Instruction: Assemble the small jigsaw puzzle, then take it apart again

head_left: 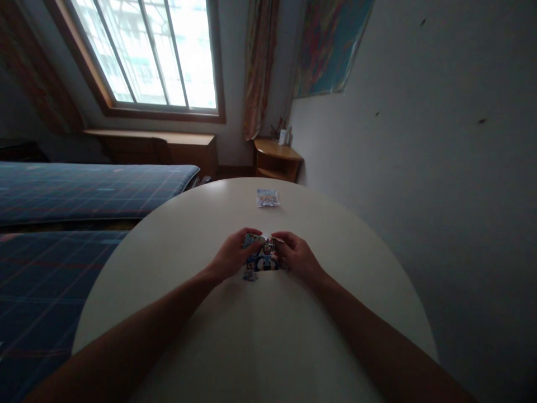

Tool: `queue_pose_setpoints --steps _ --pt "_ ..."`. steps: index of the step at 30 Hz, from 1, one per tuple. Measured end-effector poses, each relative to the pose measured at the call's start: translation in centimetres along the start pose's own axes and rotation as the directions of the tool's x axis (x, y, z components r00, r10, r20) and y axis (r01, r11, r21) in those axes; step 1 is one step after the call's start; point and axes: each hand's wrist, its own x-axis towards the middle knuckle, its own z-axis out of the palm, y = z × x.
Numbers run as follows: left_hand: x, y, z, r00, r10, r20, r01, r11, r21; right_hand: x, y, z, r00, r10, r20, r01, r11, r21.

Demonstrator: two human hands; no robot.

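Observation:
Both hands meet over the middle of a round white table (176,268). My left hand (232,258) and my right hand (297,256) pinch the top edge of a small colourful printed packet (263,259), fingers closed on it from either side. The packet's lower part hangs between the two hands just above the tabletop. A second, similar small packet (267,197) lies flat near the table's far edge, well beyond my hands.
A bed with a blue plaid cover (84,190) runs along the left. A wooden corner shelf (277,159) and a low wooden cabinet (168,146) stand under the window. A bare wall rises on the right.

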Motion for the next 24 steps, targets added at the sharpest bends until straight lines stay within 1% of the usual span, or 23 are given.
queue_pose_setpoints --steps 3,6,8,10,15,19,24 --pt "0.0 0.1 0.0 1.0 0.017 -0.013 -0.017 1.0 -0.012 -0.2 -0.3 0.0 0.999 -0.028 0.033 0.028 1.0 -0.003" --pt "0.0 0.2 0.0 0.999 0.028 -0.03 -0.029 0.999 -0.038 -0.6 -0.6 0.0 0.985 -0.084 0.151 0.078 0.996 0.044" --pt "-0.1 0.3 0.2 1.0 0.015 -0.024 -0.017 0.996 -0.088 -0.8 -0.6 0.1 0.97 -0.1 0.223 0.092 0.995 0.048" --pt "-0.1 0.4 0.3 1.0 -0.007 -0.009 0.006 0.989 -0.147 -1.0 -0.6 0.3 0.965 -0.1 0.243 0.102 0.995 0.007" --pt "-0.1 0.4 0.6 1.0 -0.017 0.005 0.018 0.979 -0.201 -0.9 -0.4 0.5 0.974 -0.143 0.177 0.154 0.987 -0.051" --pt "-0.1 0.0 0.7 1.0 -0.009 0.019 0.013 0.974 -0.224 -0.5 -0.5 0.1 0.983 -0.133 0.129 0.146 0.984 -0.098" --pt "-0.1 -0.5 0.7 0.999 -0.005 0.047 0.014 0.983 -0.185 -0.4 -0.4 -0.1 0.987 -0.136 0.083 0.149 0.971 -0.185"
